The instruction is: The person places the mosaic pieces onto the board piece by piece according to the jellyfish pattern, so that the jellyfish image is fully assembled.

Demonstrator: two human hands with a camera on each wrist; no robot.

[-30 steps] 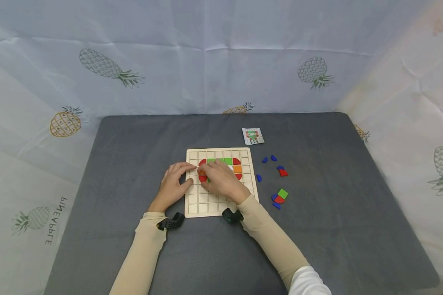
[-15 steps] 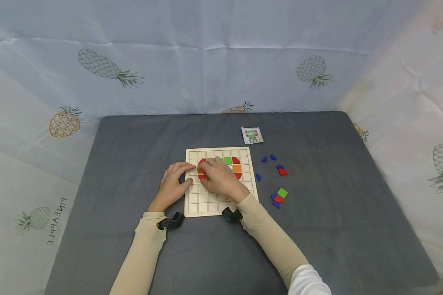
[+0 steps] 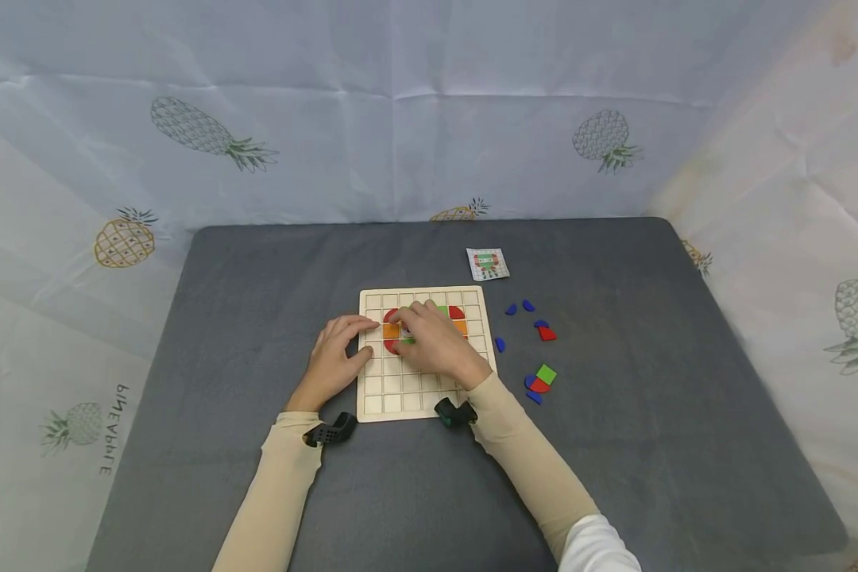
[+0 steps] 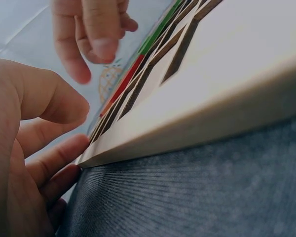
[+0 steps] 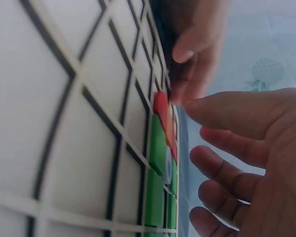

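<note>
A wooden grid board [image 3: 400, 401] lies on the grey table. Coloured tiles sit in its upper middle, among them red quarter-round pieces [image 3: 390, 347] and an orange square [image 3: 391, 330]. My left hand [image 3: 338, 353] is at the board's left edge; in the left wrist view its fingertips [image 4: 79, 143] meet the corner of the rim. My right hand [image 3: 436, 342] is over the tiles, covering several of them. In the right wrist view its bent fingers stand apart with nothing between them, beside green tiles [image 5: 157, 143] and a red tile [image 5: 161, 104].
Behind the board lies a small pattern card [image 3: 488, 264]. To the right are loose blue pieces [image 3: 500, 345], a red piece [image 3: 546, 334] and a green square [image 3: 546, 374] next to another red piece. A pineapple-print cloth [image 3: 372, 159] hangs behind the table.
My right hand has shifted a little to the right over the tiles, uncovering more of the orange square and the pieces near it. My left hand stays at the board's edge.
</note>
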